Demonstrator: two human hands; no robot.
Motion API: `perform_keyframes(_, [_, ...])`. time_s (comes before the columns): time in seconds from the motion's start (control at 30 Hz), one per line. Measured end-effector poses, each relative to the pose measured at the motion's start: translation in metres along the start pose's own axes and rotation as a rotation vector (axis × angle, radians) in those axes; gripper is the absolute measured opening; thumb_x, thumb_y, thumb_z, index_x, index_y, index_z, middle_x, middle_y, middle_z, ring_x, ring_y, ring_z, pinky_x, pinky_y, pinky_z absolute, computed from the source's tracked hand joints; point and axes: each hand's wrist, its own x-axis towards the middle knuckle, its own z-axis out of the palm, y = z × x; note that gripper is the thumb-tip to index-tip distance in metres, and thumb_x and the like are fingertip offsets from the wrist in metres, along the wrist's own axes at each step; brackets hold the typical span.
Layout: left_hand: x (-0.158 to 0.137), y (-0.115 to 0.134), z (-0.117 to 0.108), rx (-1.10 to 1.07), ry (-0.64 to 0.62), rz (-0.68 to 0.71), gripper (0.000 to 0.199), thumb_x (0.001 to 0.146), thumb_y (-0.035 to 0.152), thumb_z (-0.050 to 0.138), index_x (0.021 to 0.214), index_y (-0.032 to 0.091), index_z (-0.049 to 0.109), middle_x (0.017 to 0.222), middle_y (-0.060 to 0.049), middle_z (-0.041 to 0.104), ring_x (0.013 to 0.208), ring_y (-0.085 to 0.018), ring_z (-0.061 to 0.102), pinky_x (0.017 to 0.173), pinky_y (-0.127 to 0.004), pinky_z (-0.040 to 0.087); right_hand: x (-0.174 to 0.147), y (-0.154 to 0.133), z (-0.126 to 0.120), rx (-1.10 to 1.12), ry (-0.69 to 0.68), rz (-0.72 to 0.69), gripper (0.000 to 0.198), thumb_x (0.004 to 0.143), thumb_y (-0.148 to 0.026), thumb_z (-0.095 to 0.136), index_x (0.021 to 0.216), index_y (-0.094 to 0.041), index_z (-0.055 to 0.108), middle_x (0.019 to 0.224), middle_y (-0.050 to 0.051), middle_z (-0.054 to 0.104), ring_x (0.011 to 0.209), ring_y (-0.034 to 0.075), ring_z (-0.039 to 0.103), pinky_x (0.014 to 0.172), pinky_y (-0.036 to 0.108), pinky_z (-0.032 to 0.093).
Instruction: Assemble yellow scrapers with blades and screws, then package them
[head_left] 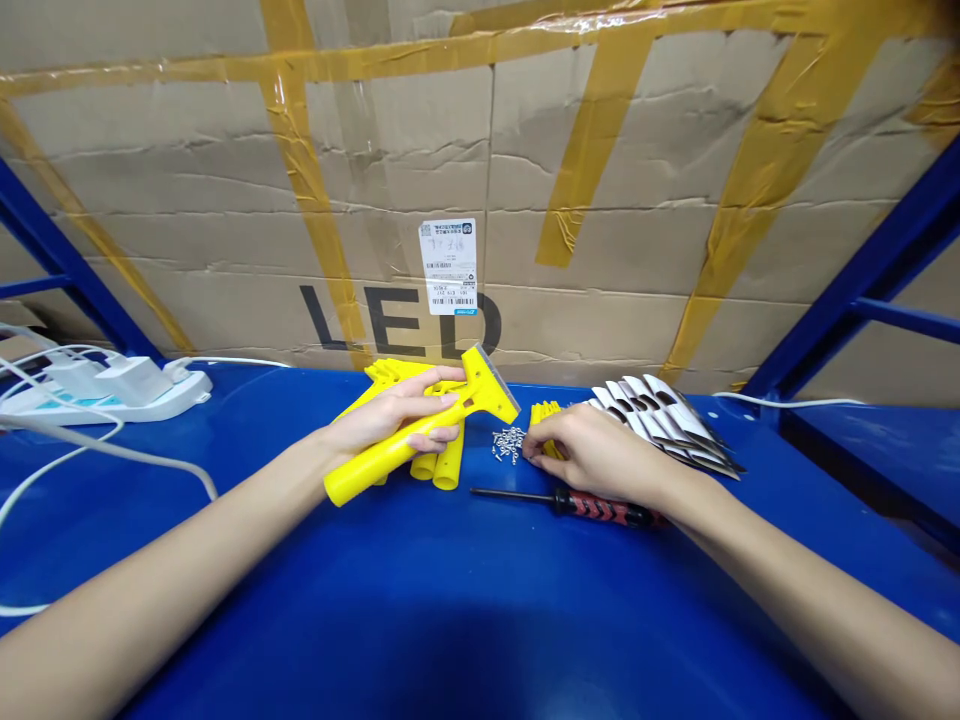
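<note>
My left hand (401,408) is closed around the handle of a yellow scraper (390,450), whose wide head with a metal blade edge points up and to the right. Behind and under it lie several more yellow scrapers (448,468). Right of these is a small heap of screws (508,443). At the heap's right edge my right hand (574,445) has its fingers pinched together; anything between the fingertips is hidden or too small to make out. Small yellow plastic pieces (545,411) stand partly hidden behind this hand. Below it rests a screwdriver (600,507) with a red and black handle, its shaft pointing left.
Several white and dark flat packets (660,420) lie fanned at the right. A white power strip (165,395) with plugs and cables is at the left of the blue table (420,620). A large taped cardboard box (420,150) stands behind, between blue metal posts (847,270).
</note>
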Motion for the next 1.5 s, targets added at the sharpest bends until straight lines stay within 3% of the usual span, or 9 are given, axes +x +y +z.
perform_keyframes(0.27, [-0.011, 0.009, -0.003, 0.066, -0.086, 0.009, 0.028, 0.096, 0.018, 0.052, 0.121, 0.022, 0.04, 0.062, 0.003, 0.052, 0.042, -0.005, 0.039, 0.043, -0.013, 0.03, 0.0, 0.003, 0.001, 0.032, -0.023, -0.024, 0.019, 0.086, -0.015, 0.063, 0.094, -0.02, 0.079, 0.093, 0.007, 0.076, 0.085, 0.022, 0.068, 0.077, 0.031, 0.047])
perform_keyframes(0.6, [-0.008, 0.006, 0.0, 0.138, -0.068, 0.017, 0.038, 0.098, 0.02, 0.05, 0.132, 0.023, 0.034, 0.061, 0.005, 0.049, 0.041, -0.004, 0.034, 0.045, -0.015, 0.027, 0.0, 0.002, 0.0, 0.092, 0.01, -0.015, 0.014, 0.082, -0.008, 0.063, 0.082, -0.018, 0.074, 0.083, 0.005, 0.073, 0.077, 0.019, 0.064, 0.07, 0.029, 0.043])
perform_keyframes(0.83, [-0.01, 0.007, 0.009, 0.185, -0.028, 0.008, 0.035, 0.099, 0.02, 0.047, 0.131, 0.022, 0.035, 0.06, 0.003, 0.051, 0.044, -0.006, 0.037, 0.046, -0.015, 0.029, -0.001, 0.001, 0.002, 0.167, 0.056, -0.034, 0.013, 0.084, -0.006, 0.058, 0.086, -0.018, 0.064, 0.077, 0.001, 0.068, 0.066, 0.014, 0.057, 0.063, 0.026, 0.038])
perform_keyframes(0.97, [-0.01, 0.006, 0.011, 0.171, -0.004, 0.015, 0.031, 0.099, 0.018, 0.047, 0.127, 0.023, 0.035, 0.059, 0.004, 0.05, 0.043, -0.006, 0.039, 0.046, -0.014, 0.032, -0.002, 0.001, -0.004, 0.271, 0.176, -0.051, 0.01, 0.086, -0.012, 0.059, 0.085, -0.02, 0.052, 0.074, -0.001, 0.064, 0.061, 0.012, 0.052, 0.059, 0.026, 0.037])
perform_keyframes(1.17, [-0.008, 0.003, 0.012, 0.147, -0.014, -0.009, 0.027, 0.098, 0.021, 0.05, 0.122, 0.025, 0.037, 0.061, 0.004, 0.054, 0.042, -0.005, 0.041, 0.046, -0.014, 0.031, -0.003, -0.011, -0.013, 0.463, 0.471, -0.073, 0.026, 0.089, -0.023, 0.062, 0.078, -0.023, 0.038, 0.08, 0.002, 0.065, 0.075, 0.016, 0.063, 0.068, 0.029, 0.045])
perform_keyframes(1.5, [-0.007, -0.001, 0.014, 0.16, -0.039, -0.004, 0.035, 0.096, 0.026, 0.058, 0.124, 0.025, 0.038, 0.061, 0.004, 0.054, 0.045, -0.006, 0.043, 0.044, -0.014, 0.029, -0.002, -0.021, -0.007, 0.257, 0.496, -0.133, 0.02, 0.093, -0.018, 0.056, 0.082, -0.022, 0.04, 0.079, 0.001, 0.064, 0.068, 0.014, 0.058, 0.062, 0.028, 0.039])
